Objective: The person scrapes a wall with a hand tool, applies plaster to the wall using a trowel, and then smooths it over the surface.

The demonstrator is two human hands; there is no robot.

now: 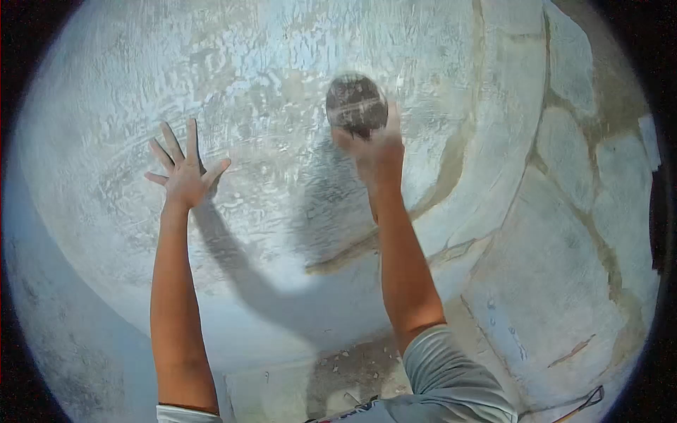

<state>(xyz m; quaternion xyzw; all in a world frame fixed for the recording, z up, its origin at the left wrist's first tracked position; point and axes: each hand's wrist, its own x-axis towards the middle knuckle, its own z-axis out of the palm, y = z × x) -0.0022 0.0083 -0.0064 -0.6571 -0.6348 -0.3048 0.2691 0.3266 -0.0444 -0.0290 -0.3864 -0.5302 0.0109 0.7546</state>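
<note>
Right hand (381, 158), blurred, closed on dark round pad (357, 102), upper right-of-centre on pale curved surface (423, 49). Left hand (186, 185) splayed wide, holding nothing. Mid-surface patchy, lower edge smoother; cannot tell how much is finished.

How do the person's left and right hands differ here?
The left hand is empty, fingers spread; the right hand holds a dark round object. The left hand looks fairly sharp, while the right hand is blurred. Both are bare and reach over the pale, rough surface.
</note>
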